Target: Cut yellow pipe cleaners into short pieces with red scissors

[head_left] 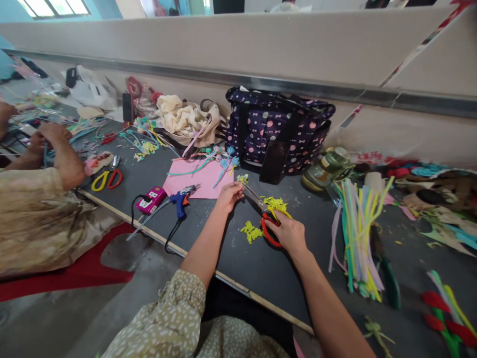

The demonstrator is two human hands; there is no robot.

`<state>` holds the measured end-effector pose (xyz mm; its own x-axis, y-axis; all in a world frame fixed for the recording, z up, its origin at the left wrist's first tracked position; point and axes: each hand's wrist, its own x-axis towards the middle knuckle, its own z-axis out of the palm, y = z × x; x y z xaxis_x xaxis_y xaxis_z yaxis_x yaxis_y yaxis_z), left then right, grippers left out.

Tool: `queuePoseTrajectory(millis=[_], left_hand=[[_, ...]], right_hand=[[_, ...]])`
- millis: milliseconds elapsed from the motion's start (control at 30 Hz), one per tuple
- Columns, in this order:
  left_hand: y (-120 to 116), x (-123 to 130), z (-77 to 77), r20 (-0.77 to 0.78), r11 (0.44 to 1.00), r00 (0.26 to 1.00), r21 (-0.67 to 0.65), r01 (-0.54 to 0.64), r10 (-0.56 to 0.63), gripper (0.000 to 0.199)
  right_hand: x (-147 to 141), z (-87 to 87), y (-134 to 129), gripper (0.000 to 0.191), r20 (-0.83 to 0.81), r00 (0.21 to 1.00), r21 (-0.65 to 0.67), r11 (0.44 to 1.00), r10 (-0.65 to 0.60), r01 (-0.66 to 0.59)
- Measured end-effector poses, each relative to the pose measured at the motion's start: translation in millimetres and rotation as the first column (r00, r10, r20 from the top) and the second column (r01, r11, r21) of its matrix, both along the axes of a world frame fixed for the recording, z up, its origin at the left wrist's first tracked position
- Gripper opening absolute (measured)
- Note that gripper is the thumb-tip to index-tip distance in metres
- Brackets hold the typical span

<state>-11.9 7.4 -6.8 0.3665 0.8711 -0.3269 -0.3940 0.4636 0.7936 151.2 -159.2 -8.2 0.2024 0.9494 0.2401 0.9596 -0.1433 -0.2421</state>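
My right hand (289, 231) grips a pair of scissors (257, 200) by its red and yellow handles, with the blades pointing away to the left. At the blade tips, my left hand (231, 195) is closed in a pinch; whatever lies between its fingers is too small to make out. Pale yellow-green bits (243, 178) show just beyond those fingertips. One heap of short yellow pieces (276, 203) lies behind the scissors, and another small yellow pile (251, 232) rests on the dark table (257, 278) between my forearms.
Left of my hands are a pink sheet (201, 186) with fuzzy stems, a blue glue gun (181, 201) and a pink box (152, 200). Behind stand a dotted bag (257, 124), a phone (275, 161) and a bottle (326, 169). Fuzzy stems (357, 233) lie right. A co-worker (30, 214) sits left.
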Motion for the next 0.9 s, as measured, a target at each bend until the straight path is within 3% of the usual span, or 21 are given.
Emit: queuePoseTrajectory(millis=[167, 567, 900], left_hand=[[0, -1, 0.8, -0.006, 1.000, 1.000, -0.014, 0.011, -0.011, 0.020], [-1, -3, 2.7, 0.037, 0.999, 0.999, 0.002, 0.037, -0.037, 0.025], [-4, -3, 5.5, 0.058, 0.995, 0.994, 0.056, 0.086, -0.089, 0.024]], right_hand=[[-4, 5.3, 1, 0.045, 0.071, 0.996, 0.007, 0.999, -0.049, 0.049], [-4, 7.9, 1, 0.044, 0.008, 0.998, 0.028, 0.998, -0.062, 0.061], [-2, 6.5, -2, 0.038, -0.042, 0.999, 0.076, 0.997, 0.003, 0.000]])
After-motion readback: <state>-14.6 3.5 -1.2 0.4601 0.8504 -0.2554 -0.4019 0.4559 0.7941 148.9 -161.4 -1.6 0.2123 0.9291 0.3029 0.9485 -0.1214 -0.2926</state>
